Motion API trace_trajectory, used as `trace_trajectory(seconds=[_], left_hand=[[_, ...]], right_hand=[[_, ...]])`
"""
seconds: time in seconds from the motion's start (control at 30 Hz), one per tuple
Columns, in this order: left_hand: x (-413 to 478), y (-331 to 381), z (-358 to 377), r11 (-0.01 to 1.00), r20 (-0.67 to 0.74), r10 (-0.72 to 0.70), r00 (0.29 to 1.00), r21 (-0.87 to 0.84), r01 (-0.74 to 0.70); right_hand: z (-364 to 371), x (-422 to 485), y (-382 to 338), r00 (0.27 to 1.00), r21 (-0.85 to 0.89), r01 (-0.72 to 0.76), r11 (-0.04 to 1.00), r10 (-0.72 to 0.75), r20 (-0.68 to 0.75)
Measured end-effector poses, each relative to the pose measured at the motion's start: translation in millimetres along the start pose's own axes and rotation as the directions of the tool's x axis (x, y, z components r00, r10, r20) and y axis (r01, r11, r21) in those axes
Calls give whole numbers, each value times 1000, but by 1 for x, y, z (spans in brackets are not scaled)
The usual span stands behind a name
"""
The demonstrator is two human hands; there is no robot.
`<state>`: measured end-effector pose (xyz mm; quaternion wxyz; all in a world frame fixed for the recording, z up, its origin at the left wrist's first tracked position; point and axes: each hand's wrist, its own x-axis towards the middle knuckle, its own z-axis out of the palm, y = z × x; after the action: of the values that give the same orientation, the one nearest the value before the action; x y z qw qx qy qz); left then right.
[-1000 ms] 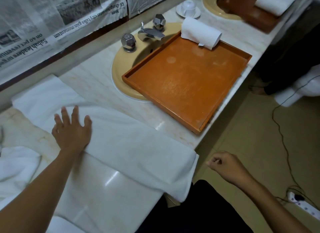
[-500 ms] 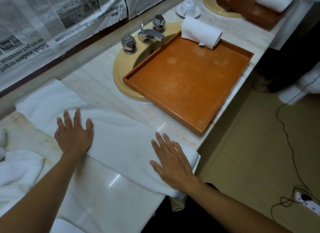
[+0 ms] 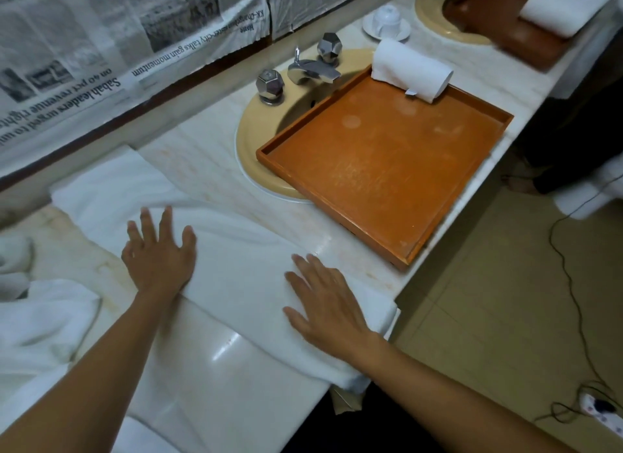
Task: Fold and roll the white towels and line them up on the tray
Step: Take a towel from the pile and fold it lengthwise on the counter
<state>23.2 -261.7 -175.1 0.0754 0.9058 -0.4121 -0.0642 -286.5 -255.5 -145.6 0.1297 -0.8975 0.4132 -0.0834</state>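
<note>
A long white towel [image 3: 242, 273], folded into a strip, lies across the marble counter from the back left to the front edge. My left hand [image 3: 158, 253] presses flat on its middle with fingers spread. My right hand [image 3: 325, 304] lies flat on the strip's near end by the counter edge. An orange wooden tray [image 3: 387, 169] sits over the yellow sink, and one rolled white towel [image 3: 409, 68] rests against its far rim.
A chrome tap [image 3: 312, 69] with two knobs stands behind the tray. Loose white towels [image 3: 37, 321] are heaped at the left. A cup on a saucer [image 3: 387, 20] and a second tray [image 3: 512, 24] with a towel sit farther along. Cables and a power strip [image 3: 603, 415] lie on the floor.
My right hand came up from beside the counter and settled flat on the towel's near end. My left hand stayed pressed on the towel, sliding slightly forward.
</note>
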Motion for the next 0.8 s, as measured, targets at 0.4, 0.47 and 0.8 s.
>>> trace_trajectory(seconds=[0.4,0.47,0.8], left_hand=[[2,-2,2,1000,-21,9,1000,3,-9],[1,-2,2,1000,-15,12,1000,1,-12],[-1,1,-4,1000,-30,7,1000,-15,-7]], right_hand=[[14,-27,-20,868,296,485,823,-494,-51],[8,-13,-8,930,204,366,908,-349,-115],[-18,24,-6,882,9,-460,888,455,119]])
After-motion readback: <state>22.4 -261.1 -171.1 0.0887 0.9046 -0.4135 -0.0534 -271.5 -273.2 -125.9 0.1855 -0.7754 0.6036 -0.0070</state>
